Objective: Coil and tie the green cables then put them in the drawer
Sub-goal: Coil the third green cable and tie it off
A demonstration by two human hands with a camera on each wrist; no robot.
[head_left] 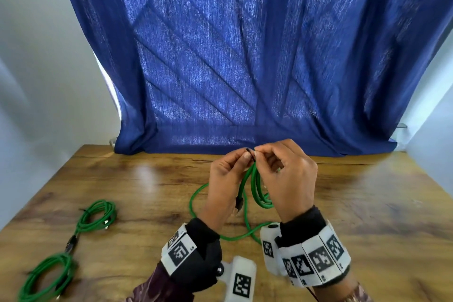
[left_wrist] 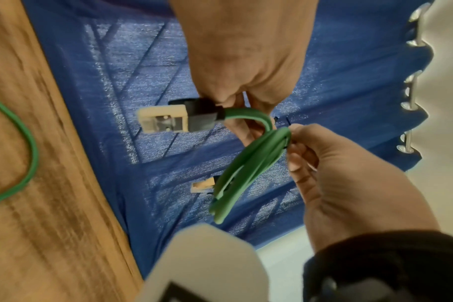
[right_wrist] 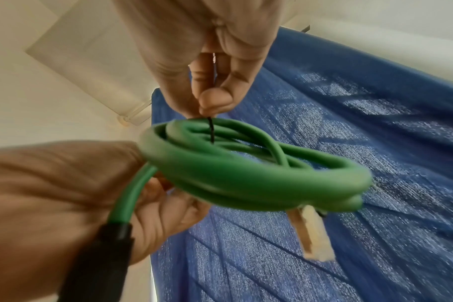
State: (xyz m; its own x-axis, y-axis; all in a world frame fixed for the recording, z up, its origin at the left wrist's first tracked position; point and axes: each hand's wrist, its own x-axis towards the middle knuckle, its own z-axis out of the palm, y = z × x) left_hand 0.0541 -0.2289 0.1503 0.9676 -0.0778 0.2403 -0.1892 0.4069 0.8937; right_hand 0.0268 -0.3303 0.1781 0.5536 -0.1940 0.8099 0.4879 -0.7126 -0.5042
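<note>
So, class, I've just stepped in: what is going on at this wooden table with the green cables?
A person is holding a coiled green cable above the wooden table. Both the left hand and the right hand pinch a thin black tie at the top of the coil. Another green cable lies loose on the table beneath the hands. Two coiled cables lie at the left. No drawer is in view.
</note>
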